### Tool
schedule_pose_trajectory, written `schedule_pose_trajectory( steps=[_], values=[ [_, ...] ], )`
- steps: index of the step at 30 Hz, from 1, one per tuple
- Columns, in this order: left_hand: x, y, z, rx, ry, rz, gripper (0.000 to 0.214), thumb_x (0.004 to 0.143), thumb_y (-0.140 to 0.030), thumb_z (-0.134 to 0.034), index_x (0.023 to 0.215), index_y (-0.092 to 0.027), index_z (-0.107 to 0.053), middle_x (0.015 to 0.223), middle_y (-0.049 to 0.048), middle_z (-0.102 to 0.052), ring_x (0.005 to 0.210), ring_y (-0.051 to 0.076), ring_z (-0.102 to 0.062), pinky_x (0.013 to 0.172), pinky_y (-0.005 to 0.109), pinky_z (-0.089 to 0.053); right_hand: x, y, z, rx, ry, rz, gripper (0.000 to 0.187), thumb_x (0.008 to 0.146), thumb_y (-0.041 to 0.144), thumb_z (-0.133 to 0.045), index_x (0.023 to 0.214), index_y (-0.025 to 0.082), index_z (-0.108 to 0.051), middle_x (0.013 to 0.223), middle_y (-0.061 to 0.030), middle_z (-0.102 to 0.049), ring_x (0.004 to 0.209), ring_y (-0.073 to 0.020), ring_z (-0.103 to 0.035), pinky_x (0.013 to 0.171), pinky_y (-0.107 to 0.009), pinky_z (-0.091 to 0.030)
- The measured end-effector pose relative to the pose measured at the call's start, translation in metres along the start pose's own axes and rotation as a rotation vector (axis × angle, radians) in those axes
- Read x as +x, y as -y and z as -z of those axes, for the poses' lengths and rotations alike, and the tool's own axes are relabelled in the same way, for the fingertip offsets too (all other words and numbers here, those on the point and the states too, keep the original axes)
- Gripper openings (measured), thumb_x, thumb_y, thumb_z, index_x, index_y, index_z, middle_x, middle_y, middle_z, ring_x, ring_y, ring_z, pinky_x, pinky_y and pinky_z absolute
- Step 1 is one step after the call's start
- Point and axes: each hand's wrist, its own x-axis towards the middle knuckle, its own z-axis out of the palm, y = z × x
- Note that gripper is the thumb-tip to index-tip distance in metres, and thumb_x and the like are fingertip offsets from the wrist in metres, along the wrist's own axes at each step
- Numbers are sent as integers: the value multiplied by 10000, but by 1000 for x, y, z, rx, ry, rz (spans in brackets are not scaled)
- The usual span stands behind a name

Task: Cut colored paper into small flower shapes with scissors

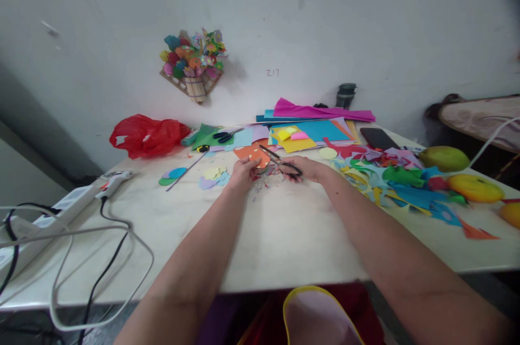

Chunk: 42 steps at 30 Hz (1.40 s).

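My left hand [242, 171] pinches a piece of orange paper [254, 156] above the pale table [284, 236]. Black-handled scissors [278, 161] sit in my right hand [303, 168], fingers through the handles, with the blades parted and pointing left into the orange paper. Small paper snips [264, 185] lie on the table just under both hands.
Coloured paper sheets [312, 128] are stacked at the back, scraps [390, 180] spread on the right beside fruit [444, 158] and a phone [377, 138]. A second pair of scissors [227, 135], a red bag [146, 135], cut paper circles [173, 176] and a power strip [60, 212] with cables lie left.
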Motion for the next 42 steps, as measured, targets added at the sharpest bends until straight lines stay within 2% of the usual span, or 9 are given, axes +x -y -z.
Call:
schedule_pose_trajectory(
  steps=[9, 18, 27, 36, 42],
  values=[
    [-1, -2, 0, 1, 29, 5, 175, 545, -71, -778, 644, -94, -636, 686, 66, -681, 620, 159, -651, 667, 320, -577, -2, 3, 0, -34, 2, -6, 141, 797, 303, -516, 718, 187, -512, 518, 20, -554, 397, -86, -430, 375, -213, -252],
    [0, -1, 2, -21, 57, 6, 176, 561, -76, -768, 671, -103, -633, 720, 66, -697, 658, 174, -675, 732, 348, -584, -1, 1, 0, 1, 1, 8, 139, 767, 311, -534, 715, 185, -510, 530, 28, -557, 405, -79, -445, 368, -209, -250],
    [-4, -3, -4, -36, 31, 18, 171, 578, -59, -755, 689, -98, -630, 747, 83, -701, 686, 192, -688, 781, 386, -580, -1, 3, -2, 29, -19, 12, 148, 755, 318, -544, 768, 171, -535, 555, 18, -580, 423, -84, -480, 361, -206, -257],
    [-2, 0, -1, -25, 28, 2, 172, 578, -72, -756, 674, -105, -617, 719, 63, -689, 669, 174, -675, 709, 333, -585, 1, 1, -2, -7, -23, 31, 174, 790, 344, -540, 780, 170, -544, 578, 15, -582, 434, -84, -487, 370, -206, -272],
    [-2, 0, -5, -36, -23, 3, 209, 575, -58, -758, 678, -127, -589, 721, 46, -684, 663, 174, -678, 720, 355, -588, 5, -2, -4, -36, -53, 67, 280, 778, 433, -615, 729, 181, -503, 575, 26, -554, 446, -82, -481, 357, -205, -271]
  ],
)
